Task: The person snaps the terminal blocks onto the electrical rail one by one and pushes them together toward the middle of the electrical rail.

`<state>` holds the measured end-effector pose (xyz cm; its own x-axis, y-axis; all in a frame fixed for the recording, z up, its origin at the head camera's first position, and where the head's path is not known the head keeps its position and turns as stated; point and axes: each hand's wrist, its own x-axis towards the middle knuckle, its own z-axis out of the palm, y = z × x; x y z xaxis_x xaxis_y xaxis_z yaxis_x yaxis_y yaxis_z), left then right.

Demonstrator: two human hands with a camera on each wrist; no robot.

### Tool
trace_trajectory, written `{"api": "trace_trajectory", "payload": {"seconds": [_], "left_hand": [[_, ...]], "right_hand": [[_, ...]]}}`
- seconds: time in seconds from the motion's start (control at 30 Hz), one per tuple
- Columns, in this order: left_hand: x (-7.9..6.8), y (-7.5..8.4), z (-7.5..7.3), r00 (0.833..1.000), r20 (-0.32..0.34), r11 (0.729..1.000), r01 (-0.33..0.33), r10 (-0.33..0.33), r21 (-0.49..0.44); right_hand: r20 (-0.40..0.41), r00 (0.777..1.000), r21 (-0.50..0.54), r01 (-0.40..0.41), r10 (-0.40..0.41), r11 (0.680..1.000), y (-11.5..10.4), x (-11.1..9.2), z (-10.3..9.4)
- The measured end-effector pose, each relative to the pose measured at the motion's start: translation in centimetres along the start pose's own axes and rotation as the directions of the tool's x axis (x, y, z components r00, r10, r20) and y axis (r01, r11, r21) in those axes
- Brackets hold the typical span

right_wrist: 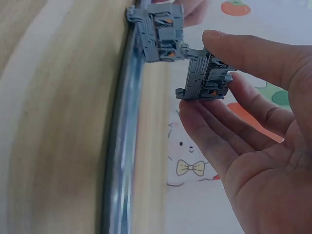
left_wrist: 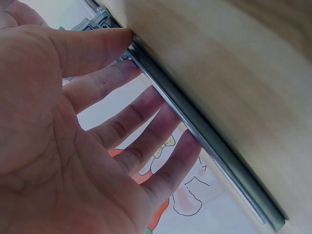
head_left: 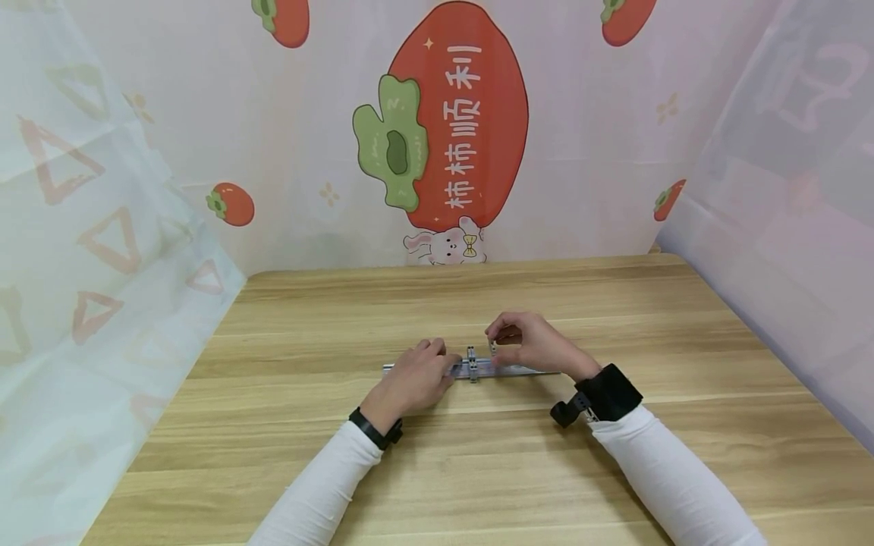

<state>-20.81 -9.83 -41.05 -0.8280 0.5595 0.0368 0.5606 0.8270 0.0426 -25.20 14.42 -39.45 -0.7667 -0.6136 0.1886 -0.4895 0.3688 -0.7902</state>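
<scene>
A metal DIN rail (head_left: 526,371) lies crosswise on the wooden table. Grey terminal blocks (head_left: 473,365) sit across it near its middle; orange spots show on their side in the right wrist view. My left hand (head_left: 422,373) holds the rail just left of these blocks. Its thumb is at the rail's near edge and the fingertips reach the far edge (left_wrist: 165,100). Between thumb and fingertips, my right hand (head_left: 539,343) pinches a separate grey terminal block (right_wrist: 202,80). That block is raised above the rail, just right of the seated ones.
The wood-grain table (head_left: 464,470) extends around the rail on all sides. Behind it hangs a pale backdrop (head_left: 580,152) printed with persimmons and a rabbit. Fabric also borders the left and right. A black wrist mount (head_left: 608,394) sits on the right forearm, low over the table.
</scene>
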Motion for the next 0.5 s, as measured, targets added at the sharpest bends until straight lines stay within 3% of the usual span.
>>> {"api": "trace_trajectory", "payload": {"seconds": [0.5], "left_hand": [[0.0,-0.1,0.0,1.000,0.004,1.000,0.003,-0.003,0.001]], "right_hand": [[0.048,0.998,0.041,-0.039,0.037,0.998,0.6,0.4,1.3]]}}
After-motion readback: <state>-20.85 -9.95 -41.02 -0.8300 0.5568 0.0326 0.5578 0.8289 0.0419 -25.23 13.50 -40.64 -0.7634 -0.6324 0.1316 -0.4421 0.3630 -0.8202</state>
